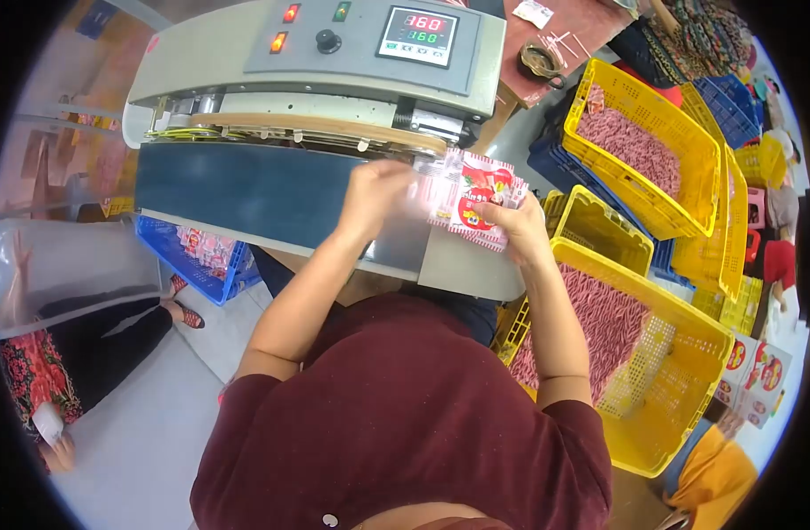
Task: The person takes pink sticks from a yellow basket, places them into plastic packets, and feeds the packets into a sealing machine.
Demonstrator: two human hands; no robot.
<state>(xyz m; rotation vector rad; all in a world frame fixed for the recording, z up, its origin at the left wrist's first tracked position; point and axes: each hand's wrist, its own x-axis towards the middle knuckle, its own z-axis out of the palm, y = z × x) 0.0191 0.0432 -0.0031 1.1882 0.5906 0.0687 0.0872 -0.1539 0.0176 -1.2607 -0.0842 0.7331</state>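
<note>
My right hand (518, 226) grips a pink and white printed packet (477, 199), thumb on its front, over the right end of the sealing machine (334, 53). My left hand (378, 199) is raised over the blue conveyor belt (246, 190), beside the packet's left edge. Its fingers are smeared by motion, and whether they touch the packet is unclear. The packet's top edge lies near the right end of the machine's sealing strip. The display (418, 35) reads 160 in red and in green.
Yellow crates (688, 353) with pink sticks stand at the right, stacked near blue crates. A blue crate (188, 261) of packets sits below the belt at the left. Another person (78, 362) is at the far left. A cup (539, 62) stands on the red table at the back.
</note>
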